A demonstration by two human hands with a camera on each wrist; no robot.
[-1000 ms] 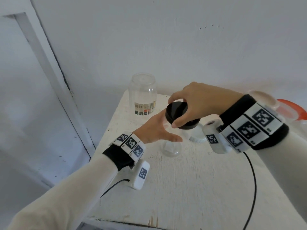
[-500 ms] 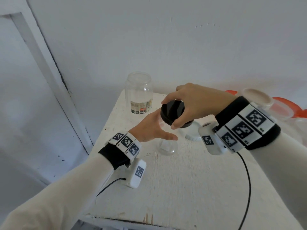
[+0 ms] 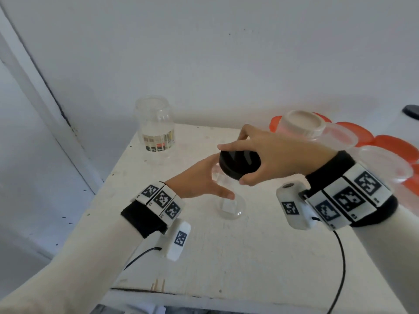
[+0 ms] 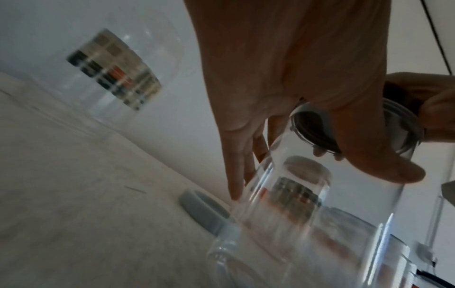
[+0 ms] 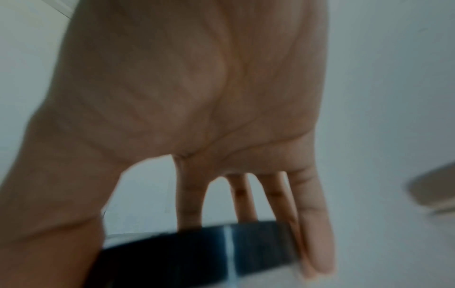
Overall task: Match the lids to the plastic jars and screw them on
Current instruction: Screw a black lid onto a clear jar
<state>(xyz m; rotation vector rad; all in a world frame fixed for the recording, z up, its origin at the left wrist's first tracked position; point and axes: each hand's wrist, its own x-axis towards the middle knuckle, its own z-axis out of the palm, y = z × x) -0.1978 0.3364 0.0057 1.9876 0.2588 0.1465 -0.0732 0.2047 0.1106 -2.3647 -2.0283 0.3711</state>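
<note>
A small clear plastic jar stands upright on the white table. My left hand grips its side, thumb in front and fingers behind; the left wrist view shows the same clear jar held by my left hand. My right hand holds a black round lid by its rim, right on the jar's mouth. In the right wrist view the black lid sits between thumb and fingertips of my right hand.
A larger clear jar with a label stands open at the table's back left corner. Several clear jars with orange lids and one with a beige lid crowd the back right. A grey lid lies on the table behind the held jar.
The head view shifted, bringing more of the jars at the right into sight. Both hands stay on the jar and the black lid, with the lid a little lower on the mouth.
</note>
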